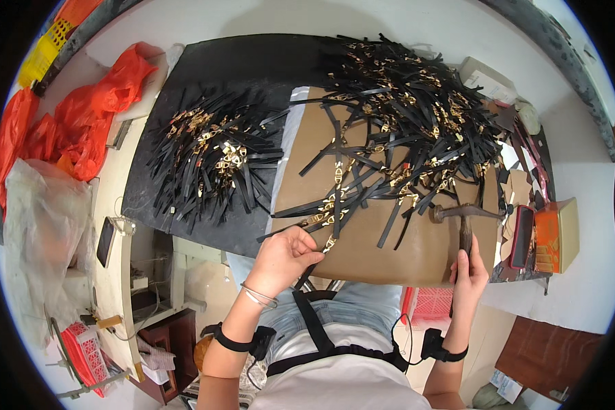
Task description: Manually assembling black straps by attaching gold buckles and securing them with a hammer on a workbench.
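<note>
Person is wearing white top [342,384], light-blue jeans [369,313], black harness straps [312,321]. Silver bangles [259,298] are circling left wrist; black armbands [231,340] with boxy modules [262,343] are hugging both forearms [219,372]; black cable [393,331] is looping.

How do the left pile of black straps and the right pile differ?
The right pile is clearly bigger than the left pile. The left pile lies on the black surface, while the right pile spreads onto the brown board. The left pile is a rounded heap; the right pile has straps straggling toward the left hand. Both show black straps with gold-coloured links.
</note>
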`<control>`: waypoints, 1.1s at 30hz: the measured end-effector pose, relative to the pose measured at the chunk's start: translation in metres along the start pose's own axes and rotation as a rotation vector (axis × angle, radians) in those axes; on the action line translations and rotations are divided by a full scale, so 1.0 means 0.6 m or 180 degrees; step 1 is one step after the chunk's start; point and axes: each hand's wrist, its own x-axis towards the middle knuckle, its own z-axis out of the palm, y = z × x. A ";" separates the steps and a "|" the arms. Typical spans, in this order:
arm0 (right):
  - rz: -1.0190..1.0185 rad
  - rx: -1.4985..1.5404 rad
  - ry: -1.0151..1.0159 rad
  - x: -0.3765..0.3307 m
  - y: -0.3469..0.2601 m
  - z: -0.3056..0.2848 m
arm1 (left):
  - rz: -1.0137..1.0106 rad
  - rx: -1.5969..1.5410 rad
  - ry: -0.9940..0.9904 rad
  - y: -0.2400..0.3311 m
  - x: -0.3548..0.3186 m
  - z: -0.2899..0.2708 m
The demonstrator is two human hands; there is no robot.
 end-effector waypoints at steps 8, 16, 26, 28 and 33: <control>-0.1357 -0.1055 -0.0767 -0.071 -0.099 0.039 | 0.1910 0.1318 0.0498 0.018 0.024 0.022; -0.1754 -0.1619 -0.1002 -0.084 -0.118 0.078 | 0.1858 0.1428 0.1144 -0.003 0.018 0.014; -0.1762 -0.1445 -0.0914 -0.077 -0.121 0.089 | 0.1260 0.1127 0.1223 0.006 0.022 0.015; -0.1846 -0.1451 -0.0886 -0.076 -0.129 0.097 | 0.0982 0.0932 0.1011 0.012 0.020 0.010; -0.2177 -0.1611 -0.0816 -0.080 -0.117 0.106 | 0.0774 0.0898 0.0892 0.009 0.021 0.012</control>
